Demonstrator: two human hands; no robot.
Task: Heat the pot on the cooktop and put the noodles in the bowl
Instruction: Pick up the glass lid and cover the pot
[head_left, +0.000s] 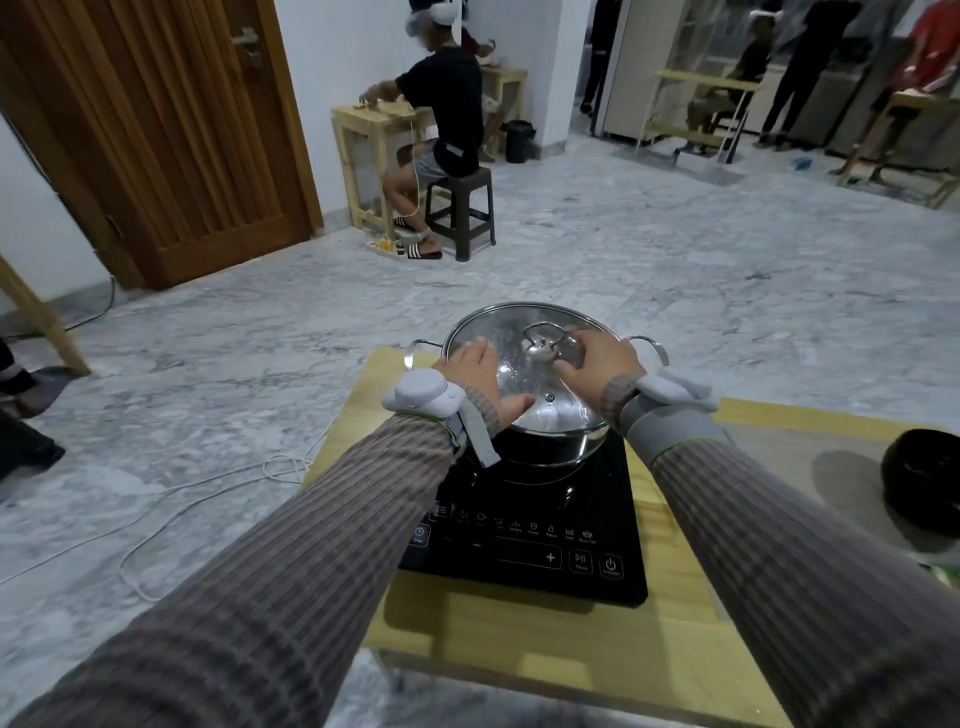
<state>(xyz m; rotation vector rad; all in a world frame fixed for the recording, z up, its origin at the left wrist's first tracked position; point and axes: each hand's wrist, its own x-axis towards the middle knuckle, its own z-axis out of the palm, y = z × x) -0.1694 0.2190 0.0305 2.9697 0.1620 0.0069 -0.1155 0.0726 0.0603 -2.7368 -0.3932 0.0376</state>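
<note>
A steel pot (540, 447) with two loop handles stands on the black induction cooktop (535, 545). A glass lid (519, 332) with a metal knob (541, 347) covers it. My left hand (480, 379) lies flat on the lid's left side, fingers spread. My right hand (597, 361) curls around the knob from the right, thumb and fingers close to it. At the right edge of the table sits a dark bowl (922, 478), partly cut off. No noodles are visible; the pot's contents are hidden.
The cooktop rests on a small wooden table (519, 634) with its touch panel facing me. White cables (208, 499) trail over the marble floor to the left. A person sits on a stool (460, 208) at another wooden table; more people stand far right.
</note>
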